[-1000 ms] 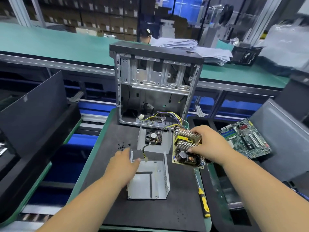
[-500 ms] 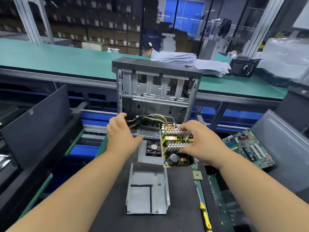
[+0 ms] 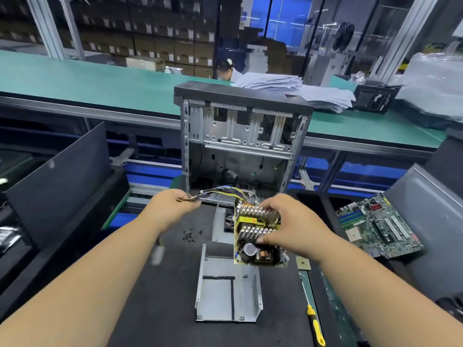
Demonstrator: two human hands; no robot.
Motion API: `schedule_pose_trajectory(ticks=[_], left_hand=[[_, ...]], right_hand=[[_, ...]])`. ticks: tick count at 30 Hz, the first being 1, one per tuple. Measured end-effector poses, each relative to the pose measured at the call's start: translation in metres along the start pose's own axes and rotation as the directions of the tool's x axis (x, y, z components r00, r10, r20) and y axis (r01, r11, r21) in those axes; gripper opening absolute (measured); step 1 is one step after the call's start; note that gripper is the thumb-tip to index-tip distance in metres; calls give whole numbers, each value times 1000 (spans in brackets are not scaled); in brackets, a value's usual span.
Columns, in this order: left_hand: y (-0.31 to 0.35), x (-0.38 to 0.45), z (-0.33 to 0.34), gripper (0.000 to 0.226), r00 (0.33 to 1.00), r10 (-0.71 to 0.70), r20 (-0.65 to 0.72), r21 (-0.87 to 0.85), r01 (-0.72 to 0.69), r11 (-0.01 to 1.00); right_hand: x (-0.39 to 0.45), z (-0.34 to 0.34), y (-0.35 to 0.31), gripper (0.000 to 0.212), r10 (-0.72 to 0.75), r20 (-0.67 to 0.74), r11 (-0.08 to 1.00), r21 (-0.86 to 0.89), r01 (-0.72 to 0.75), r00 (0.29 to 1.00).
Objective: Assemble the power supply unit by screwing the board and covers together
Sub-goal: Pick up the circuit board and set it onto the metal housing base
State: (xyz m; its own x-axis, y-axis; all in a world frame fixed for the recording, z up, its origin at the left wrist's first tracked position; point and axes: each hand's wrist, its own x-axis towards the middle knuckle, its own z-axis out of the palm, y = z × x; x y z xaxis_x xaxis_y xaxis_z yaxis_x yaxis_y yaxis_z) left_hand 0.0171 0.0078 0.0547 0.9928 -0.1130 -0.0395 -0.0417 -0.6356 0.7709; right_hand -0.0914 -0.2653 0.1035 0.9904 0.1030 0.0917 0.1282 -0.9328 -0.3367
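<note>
Right hand (image 3: pixel 293 226) gripping board (image 3: pixel 255 236), left hand (image 3: pixel 170 209) seemingly around wires (image 3: pixel 218 192).

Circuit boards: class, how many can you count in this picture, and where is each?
2. The power supply board is held in the right hand above the mat; a green motherboard lies at the right. Others may be hidden.

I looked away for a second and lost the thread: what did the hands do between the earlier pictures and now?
The left hand left the metal base cover, reached toward the case and took hold of the wire bundle, pulling it left. The right hand kept gripping the power supply board, now held over the cover. Screws, fan cover and screwdriver stayed put.
</note>
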Motion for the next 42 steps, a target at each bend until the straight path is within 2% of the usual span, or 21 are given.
schedule_pose_trajectory(ticks=[3, 5, 9, 16, 22, 29, 30, 32, 34, 36, 38, 42], left_hand=[[-6, 1, -13, 39, 990, 34, -136, 96, -21, 995], [-13, 2, -20, 29, 990, 27, -140, 125, -9, 992], [-29, 2, -27, 13, 998, -41, -48, 121, 47, 992], [-57, 2, -18, 9, 988, -140, 70, 76, 135, 988], [-79, -1, -1, 8, 974, -183, 134, 157, 161, 974], [-87, -2, 21, 22, 970, -122, 208, 334, 47, 942], [-86, -2, 22, 34, 973, -114, 203, 381, 28, 924], [-81, -5, 23, 75, 978, -80, 193, 488, -25, 872], [-72, -12, 23, 98, 981, 29, 192, 517, -126, 847], [-60, -23, 22, 95, 954, 167, 248, 452, -266, 851], [-50, -34, 24, 82, 907, 272, 320, 350, -380, 856], [-39, -55, 39, 56, 832, 376, 407, 289, -508, 811]], right_hand=[[4, 24, -10, 72, -19, 69, 1000, 14, 18, 997], [5, 41, -16, 72, -41, 106, 999, 19, 40, 994], [6, 68, -21, 76, -49, 165, 998, 40, 43, 985], [3, 95, -17, 77, -20, 215, 997, 72, 5, 976], [-2, 117, -13, 78, 16, 247, 998, 56, -31, 969], [-8, 139, -11, 78, 45, 243, 997, 47, -59, 969], [-9, 141, -11, 78, 50, 240, 997, 45, -62, 969], [-10, 143, -12, 78, 55, 232, 997, 45, -67, 971], [-11, 146, -14, 78, 53, 231, 997, 47, -66, 971], [-11, 147, -15, 77, 44, 236, 998, 39, -54, 971], [-11, 148, -15, 76, 36, 234, 999, 30, -44, 972], [-13, 151, -16, 75, 25, 215, 999, 21, -31, 976]])
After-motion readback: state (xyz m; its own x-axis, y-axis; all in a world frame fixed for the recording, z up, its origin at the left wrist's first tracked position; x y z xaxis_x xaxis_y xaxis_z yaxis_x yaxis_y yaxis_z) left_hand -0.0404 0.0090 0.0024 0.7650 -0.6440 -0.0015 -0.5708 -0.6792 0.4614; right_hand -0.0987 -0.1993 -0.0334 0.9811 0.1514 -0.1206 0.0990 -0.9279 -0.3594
